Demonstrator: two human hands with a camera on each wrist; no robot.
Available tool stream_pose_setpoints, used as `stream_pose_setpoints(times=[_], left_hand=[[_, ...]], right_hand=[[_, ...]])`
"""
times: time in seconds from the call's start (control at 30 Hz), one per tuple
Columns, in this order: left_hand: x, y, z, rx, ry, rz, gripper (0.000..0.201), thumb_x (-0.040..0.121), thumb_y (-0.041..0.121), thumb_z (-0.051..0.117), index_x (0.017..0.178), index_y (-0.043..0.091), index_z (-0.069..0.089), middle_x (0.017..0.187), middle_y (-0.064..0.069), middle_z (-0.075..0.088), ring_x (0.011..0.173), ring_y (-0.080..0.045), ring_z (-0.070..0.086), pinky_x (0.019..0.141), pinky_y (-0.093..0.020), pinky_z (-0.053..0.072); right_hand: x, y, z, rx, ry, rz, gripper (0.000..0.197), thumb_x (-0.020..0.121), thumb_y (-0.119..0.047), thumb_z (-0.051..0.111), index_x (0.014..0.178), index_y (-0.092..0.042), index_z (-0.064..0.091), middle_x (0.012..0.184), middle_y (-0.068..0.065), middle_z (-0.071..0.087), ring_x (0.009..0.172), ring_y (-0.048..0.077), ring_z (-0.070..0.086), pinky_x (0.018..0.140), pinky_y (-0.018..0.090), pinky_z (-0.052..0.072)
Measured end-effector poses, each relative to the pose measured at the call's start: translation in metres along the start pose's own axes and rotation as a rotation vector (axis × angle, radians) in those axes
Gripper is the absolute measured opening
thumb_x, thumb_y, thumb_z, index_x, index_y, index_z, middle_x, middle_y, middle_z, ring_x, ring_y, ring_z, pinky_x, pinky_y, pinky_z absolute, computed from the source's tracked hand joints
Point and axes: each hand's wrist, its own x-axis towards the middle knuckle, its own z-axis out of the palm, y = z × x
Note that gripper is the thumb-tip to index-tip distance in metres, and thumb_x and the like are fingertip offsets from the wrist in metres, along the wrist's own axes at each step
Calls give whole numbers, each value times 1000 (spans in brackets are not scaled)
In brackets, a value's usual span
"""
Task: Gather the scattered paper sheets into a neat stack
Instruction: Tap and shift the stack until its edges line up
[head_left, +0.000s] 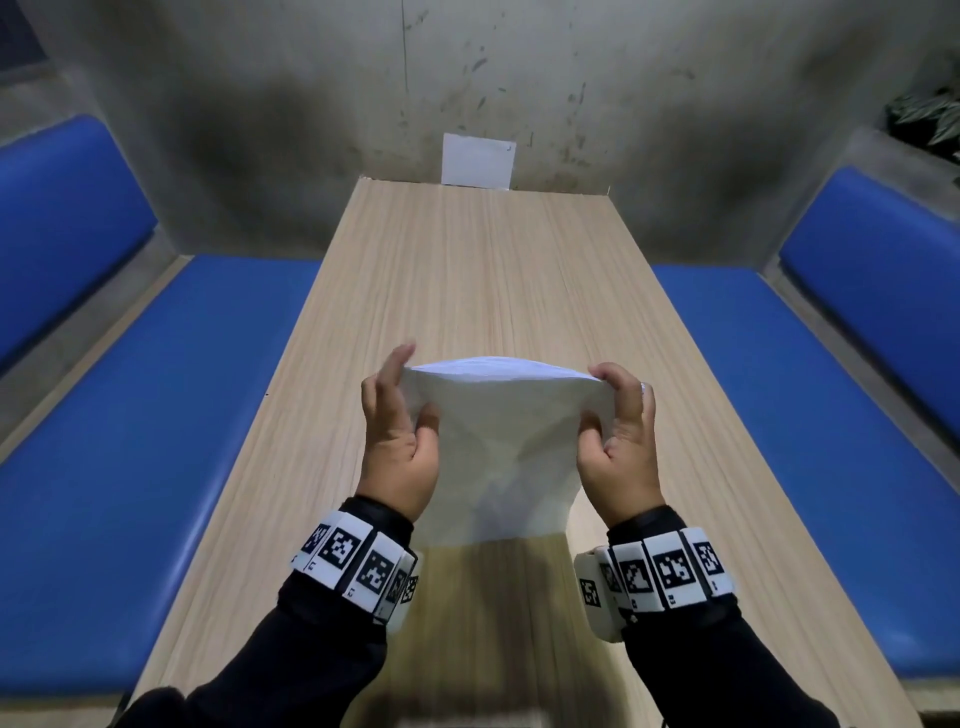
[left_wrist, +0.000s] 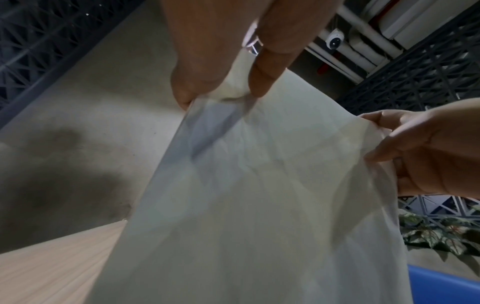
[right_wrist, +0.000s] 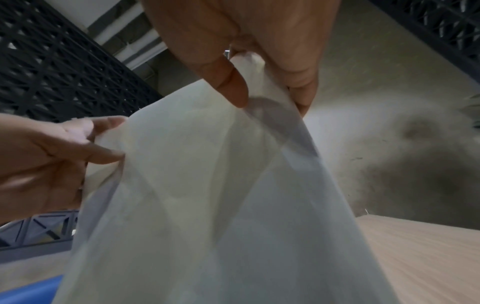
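Several paper sheets (head_left: 498, 447), gathered into one bundle, are hanging upright between the two hands above the worktop (head_left: 467, 270); whether the lower edge is touching the wood cannot be told. The bundle is looking light, thin and limp: it is bowing outward at the top and creasing across its face, so it will likely buckle or fan apart if squeezed at one spot. The upper side edges seem the sensible place to hold, with pressure kept gentle and even. The left hand (head_left: 397, 436) is pinching the bundle's top left corner, thumb in front and fingers behind. The right hand (head_left: 618, 436) is pinching the top right corner the same way. The sheets are hanging down from both hands toward the wrists. Beyond the hands, at the worktop's far end, a white card (head_left: 478, 160) is leaning against the wall.
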Motion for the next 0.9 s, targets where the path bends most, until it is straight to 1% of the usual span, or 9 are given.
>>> stream_pose_setpoints(times=[0.07,0.13,0.3,0.4,0.53,0.63,0.73,0.8,0.9], left_hand=[[1,-2,0,-84,5,-53,90,87,0,49,118,68,0,134,22,31,122,15,36,105,-11,31],[1,-9,-1,-202,18,-129,96,85,0,54,116,69,-5,122,16,47,104,12,54,92,-6,43],[-7,-29,2,-184,-45,-370,47,77,17,62,115,27,35,90,12,55,96,-24,59,75,-26,48],[-4,-29,3,-102,-43,-348,50,75,28,54,122,16,41,101,3,52,97,-24,56,84,-35,44],[-3,-28,2,-132,-43,-310,42,75,31,50,115,29,41,96,19,49,89,-3,54,74,-26,45],[-10,-39,5,-123,-79,-411,49,81,25,55,126,19,37,94,21,50,98,-19,55,84,-33,43],[-19,-66,9,-50,-138,-518,55,88,15,52,138,11,27,123,1,53,122,-27,46,103,-40,38],[-22,-79,12,55,-201,-554,57,90,19,49,141,11,26,150,-8,30,136,-25,32,112,-37,27],[-15,-82,16,150,-201,-564,53,91,17,47,139,6,28,149,-15,32,135,-28,33,111,-34,25]], right_hand=[[-1,0,-1,75,16,-12,64,77,6,43,126,-35,35,113,-5,44,102,-10,45,93,7,37],[-1,4,-3,204,21,77,74,78,4,46,121,-53,27,115,4,50,103,11,53,95,21,44],[-7,26,2,371,-85,304,48,79,19,43,110,-17,47,93,1,60,77,-3,62,66,8,49],[-5,25,2,385,-98,315,44,82,15,45,110,-19,50,97,-1,61,75,-11,61,66,10,50],[1,28,-2,424,-78,312,47,82,15,44,117,-15,46,94,-6,60,75,-11,60,62,2,47],[-5,42,6,373,-130,406,45,81,15,43,114,-16,47,93,-4,59,83,5,57,61,6,46],[-12,61,15,277,-197,474,44,81,15,40,109,-18,46,97,3,57,87,11,55,60,6,46],[-13,69,20,236,-233,495,41,83,13,40,109,-18,45,99,7,56,88,12,57,56,3,46],[-10,69,20,169,-202,520,38,85,8,44,118,-10,45,103,7,56,91,19,57,59,5,45]])
